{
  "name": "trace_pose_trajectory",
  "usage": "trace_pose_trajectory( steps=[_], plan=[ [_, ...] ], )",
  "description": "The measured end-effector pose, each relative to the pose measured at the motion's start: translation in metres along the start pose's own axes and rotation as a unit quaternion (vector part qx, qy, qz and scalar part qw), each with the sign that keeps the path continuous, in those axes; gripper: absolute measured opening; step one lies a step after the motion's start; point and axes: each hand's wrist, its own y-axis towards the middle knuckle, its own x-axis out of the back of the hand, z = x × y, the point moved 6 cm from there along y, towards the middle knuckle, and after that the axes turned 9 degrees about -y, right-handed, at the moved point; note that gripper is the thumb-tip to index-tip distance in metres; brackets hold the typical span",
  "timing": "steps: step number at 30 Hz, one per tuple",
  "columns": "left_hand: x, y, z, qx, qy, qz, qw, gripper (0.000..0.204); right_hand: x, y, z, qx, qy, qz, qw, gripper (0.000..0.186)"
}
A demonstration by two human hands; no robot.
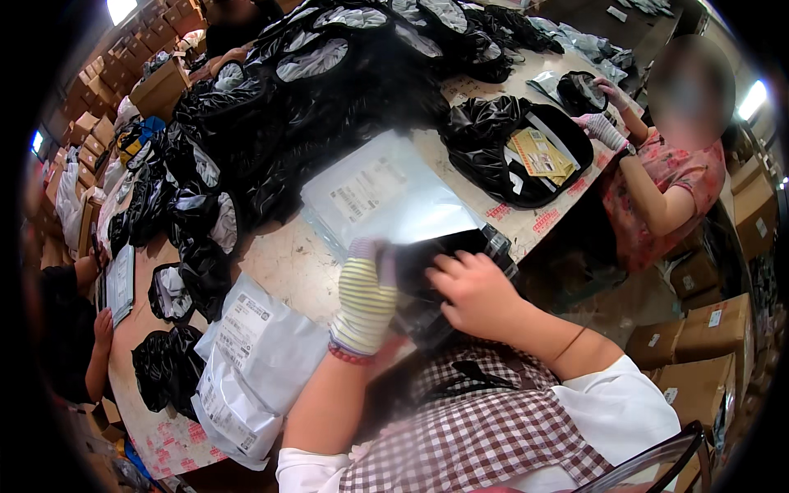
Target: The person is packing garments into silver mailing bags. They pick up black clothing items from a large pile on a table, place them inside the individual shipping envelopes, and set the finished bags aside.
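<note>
My left hand (364, 300), in a yellow-and-grey striped knit glove, is closed on the left side of a black folded item (427, 316); its upper part is blurred. My bare right hand (472, 292) curls its fingers over the same item's right part, near my checked apron. Just beyond both hands lies a stack of silver-white mailer bags (390, 185) with labels. Left of my gloved hand, white labelled packages (246, 361) lie on the pale table (279, 251).
Piles of black bags (345, 94) cover the table's far side. At right, a gloved co-worker (657, 189) handles black bags near an open one with yellow cards (538, 156). Another person (74, 329) is at left. Cardboard boxes (694, 386) stand at lower right and along the left.
</note>
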Motion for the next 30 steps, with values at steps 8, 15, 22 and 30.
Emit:
trace_pose_trajectory(
  steps=[8,15,22,30],
  plan=[
    [0.013,-0.005,-0.036,-0.011,0.112,-0.050,0.992,0.028,-0.029,0.050,-0.050,-0.224,0.455,0.005,0.862,0.028],
    [-0.003,-0.024,0.010,0.131,0.084,0.123,0.980,0.029,-0.041,0.066,-0.035,-0.182,0.261,-0.085,0.944,0.025],
    [0.006,-0.018,0.023,0.221,-0.145,0.180,0.947,0.016,-0.006,0.091,-0.021,-0.151,-0.019,-0.025,0.988,0.021],
    [0.007,-0.010,0.030,0.226,-0.158,0.300,0.913,0.016,-0.014,0.160,-0.048,-0.172,-0.066,-0.036,0.982,0.027]
  ],
)
